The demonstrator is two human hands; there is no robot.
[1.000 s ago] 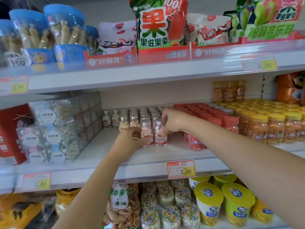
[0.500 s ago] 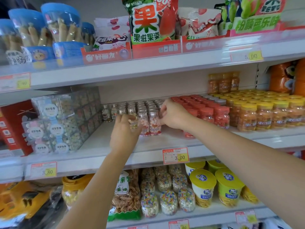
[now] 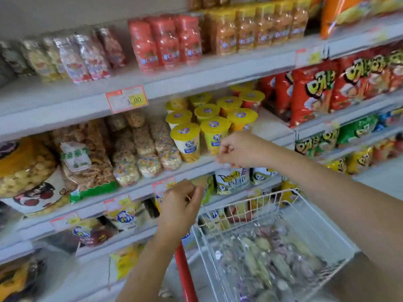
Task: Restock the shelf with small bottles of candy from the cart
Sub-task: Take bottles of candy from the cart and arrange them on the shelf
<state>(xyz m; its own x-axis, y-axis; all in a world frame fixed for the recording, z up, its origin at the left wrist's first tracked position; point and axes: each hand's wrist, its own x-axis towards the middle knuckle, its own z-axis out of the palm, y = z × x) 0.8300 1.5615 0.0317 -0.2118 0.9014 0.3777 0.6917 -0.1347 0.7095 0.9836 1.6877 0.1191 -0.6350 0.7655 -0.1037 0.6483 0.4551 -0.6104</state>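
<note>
Both hands are off the stock, neither touching a bottle. Left hand (image 3: 179, 207): fingers loosely curled, empty, just outside the left corner of the cart (image 3: 304, 216), above its rim. Right hand (image 3: 236, 149): curled tighter, nothing visible in it (blurry), higher up, over the far edge of the cart and in front of the yellow-lidded cups (image 3: 214, 132).

The candy bottles (image 3: 269, 252) lie in a loose heap on the cart floor, below and to the right of both hands, well apart from them.

Handling guess: small, light, stiff clear plastic, smooth and round, so they roll and slip. Pinch around the body just under the cap, not on the cap.

The matching row (image 3: 84, 55) stands on the shelf (image 3: 196, 69) above, upper left.
</note>
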